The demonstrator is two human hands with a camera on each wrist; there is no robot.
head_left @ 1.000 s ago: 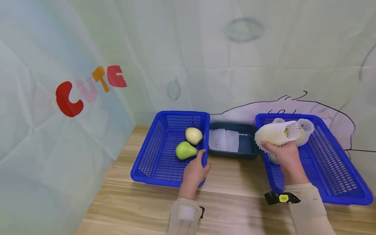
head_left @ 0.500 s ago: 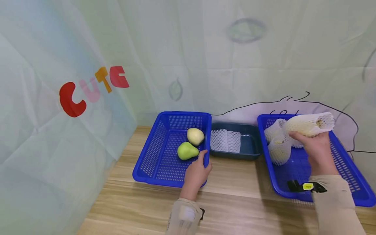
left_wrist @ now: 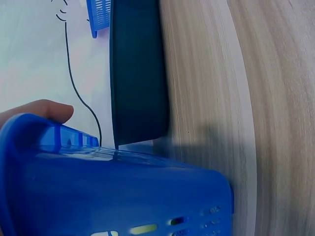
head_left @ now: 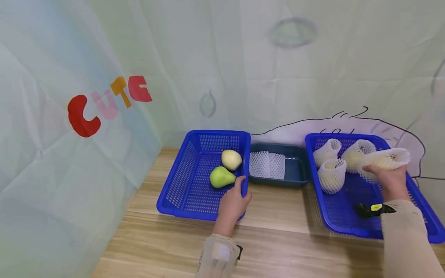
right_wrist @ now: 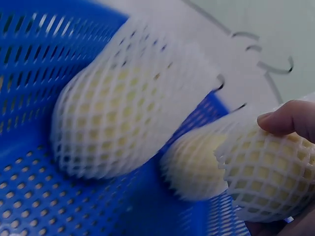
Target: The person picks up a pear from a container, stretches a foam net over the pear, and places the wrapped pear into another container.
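My left hand [head_left: 232,206] grips the right rim of the left blue basket [head_left: 194,212]. Inside that basket lie a green pear [head_left: 221,177] and a pale yellow pear [head_left: 231,160], both bare. My right hand [head_left: 393,183] holds a pear in a white foam net [head_left: 384,159], tilted on its side over the right blue basket [head_left: 351,212]. Left of it in the same basket stand more net-wrapped pears [head_left: 332,177]. One of these, a net-wrapped pear [right_wrist: 108,123], looms large in the right wrist view.
Between the baskets sits a dark green tray [head_left: 295,166] with flat white foam nets [head_left: 267,165] in it. A printed cloth backdrop [head_left: 236,77] rises behind and to the left. Everything stands on a wood-grain table [head_left: 271,247].
My right hand has carried the net-wrapped pear to the right, then lowered it toward the right basket, uncovering the other wrapped pears. My left hand has stayed on the rim.
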